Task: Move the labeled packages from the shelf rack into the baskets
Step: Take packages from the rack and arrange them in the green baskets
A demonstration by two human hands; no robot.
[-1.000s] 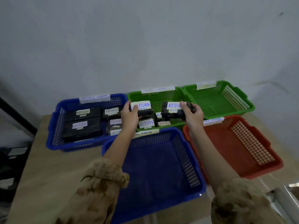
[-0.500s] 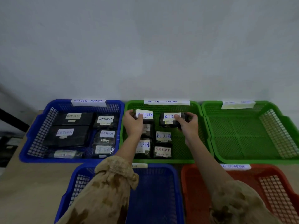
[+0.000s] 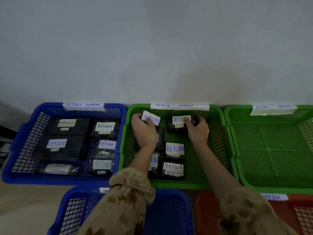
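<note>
Where the two hands meet: the far end of the middle green basket (image 3: 226, 150), just under its back rim.
Left hand (image 3: 144, 131): grips the left package (image 3: 151, 118), thumb laid across the white slip, the other fingers curled round the far-left edge.
Left package: dark wrap, slip reading RETURN, tilted, in the far-left corner of the basket (whether it touches the floor cannot be told).
Right hand (image 3: 197, 131): pinches the right package (image 3: 176, 124), one fingertip on the slip, the other fingers curled over the right end.
Right package: dark, slip level, at the far end of the same basket, apart from the left package.
Other packages (image 3: 174, 150): nearer in the same basket, in two columns, the left column partly hidden by the forearm.
Far blue basket (image 3: 50, 181): to the left, holding several dark packages with slips.
Right green basket (image 3: 279, 188): just beside the middle one.
Near row: a near blue basket (image 3: 169, 214) and a red basket (image 3: 203, 209), partly behind the sleeves (image 3: 128, 200).
</note>
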